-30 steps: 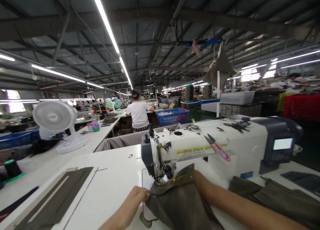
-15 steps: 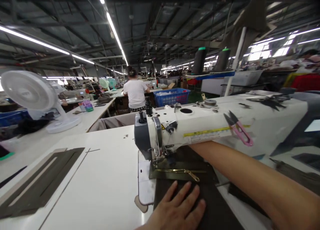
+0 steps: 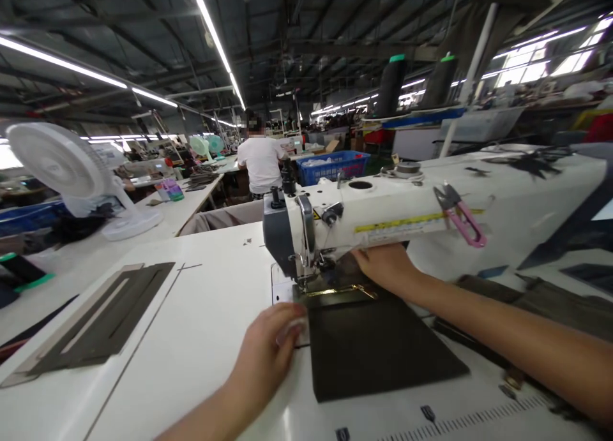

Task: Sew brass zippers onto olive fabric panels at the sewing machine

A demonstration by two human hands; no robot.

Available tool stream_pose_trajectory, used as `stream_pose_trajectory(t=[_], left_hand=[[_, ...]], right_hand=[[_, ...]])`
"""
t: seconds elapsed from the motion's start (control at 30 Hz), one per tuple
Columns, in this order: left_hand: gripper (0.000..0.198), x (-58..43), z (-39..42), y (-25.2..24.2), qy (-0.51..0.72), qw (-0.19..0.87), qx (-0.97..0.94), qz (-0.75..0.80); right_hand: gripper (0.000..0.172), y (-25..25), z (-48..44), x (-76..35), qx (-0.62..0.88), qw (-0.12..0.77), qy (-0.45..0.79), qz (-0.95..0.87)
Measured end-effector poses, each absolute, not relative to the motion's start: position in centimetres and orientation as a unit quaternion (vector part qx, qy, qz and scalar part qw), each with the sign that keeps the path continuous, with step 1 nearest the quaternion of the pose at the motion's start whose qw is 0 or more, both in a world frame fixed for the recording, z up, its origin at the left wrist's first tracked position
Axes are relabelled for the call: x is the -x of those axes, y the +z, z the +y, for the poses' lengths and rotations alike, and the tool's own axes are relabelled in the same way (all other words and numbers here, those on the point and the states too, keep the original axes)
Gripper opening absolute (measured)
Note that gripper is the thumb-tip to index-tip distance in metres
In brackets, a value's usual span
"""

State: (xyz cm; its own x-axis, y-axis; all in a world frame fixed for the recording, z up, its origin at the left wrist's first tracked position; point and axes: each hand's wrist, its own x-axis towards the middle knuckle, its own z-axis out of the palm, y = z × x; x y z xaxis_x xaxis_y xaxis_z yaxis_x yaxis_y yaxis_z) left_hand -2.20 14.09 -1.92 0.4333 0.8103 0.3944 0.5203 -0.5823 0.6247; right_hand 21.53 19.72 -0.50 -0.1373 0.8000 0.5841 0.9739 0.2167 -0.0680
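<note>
A dark olive-brown panel (image 3: 378,345) lies under the needle area of a white sewing machine (image 3: 397,217). A gold zipper (image 3: 330,292) runs across its far part, with its pull (image 3: 366,291) at the right end. My left hand (image 3: 268,342) is closed at the panel's left edge, fingers curled against the thumb; a pale patch shows between them, which I cannot make out. Beneath the machine arm, my right hand (image 3: 387,265) reaches behind the zipper and grips the panel's far part. Its fingertips are partly hidden by the machine head.
Pink-handled thread snips (image 3: 462,217) hang on the machine's front. Flat dark pieces (image 3: 110,320) lie on the table at left, with a white fan (image 3: 62,163) beyond. More dark pieces (image 3: 550,307) lie at right. A person in a white shirt (image 3: 261,163) sits ahead near a blue basket (image 3: 332,166).
My left hand has lifted from lying flat on the panel and moved to its left edge, fingers now curled. The right hand has come partly into sight behind the zipper. The view has shifted slightly.
</note>
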Motion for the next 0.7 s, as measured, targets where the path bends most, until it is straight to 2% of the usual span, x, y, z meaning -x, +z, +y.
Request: stream_pose_trajectory(t=[0.07,0.17,0.43,0.7], left_hand=[[0.031,3.2,15.4,-2.5,0.319,0.115,-0.835,0.435],[0.023,3.2,17.1,-3.4,0.287,0.058,-0.863,0.411],[0.017,2.6,17.6,-4.3,0.310,0.034,-0.870,0.381],[0.020,2.5,18.3,-4.5,0.302,0.003,-0.888,0.346]], right_hand=[[0.018,-0.6,17.5,-20.3,0.561,0.246,-0.147,-0.777],[0.019,-1.6,15.5,-17.2,0.500,0.224,-0.097,-0.831],[0.026,-5.4,16.8,-15.5,0.417,0.291,-0.028,-0.860],[0.019,-4.6,17.0,-15.7,0.412,0.267,-0.020,-0.871]])
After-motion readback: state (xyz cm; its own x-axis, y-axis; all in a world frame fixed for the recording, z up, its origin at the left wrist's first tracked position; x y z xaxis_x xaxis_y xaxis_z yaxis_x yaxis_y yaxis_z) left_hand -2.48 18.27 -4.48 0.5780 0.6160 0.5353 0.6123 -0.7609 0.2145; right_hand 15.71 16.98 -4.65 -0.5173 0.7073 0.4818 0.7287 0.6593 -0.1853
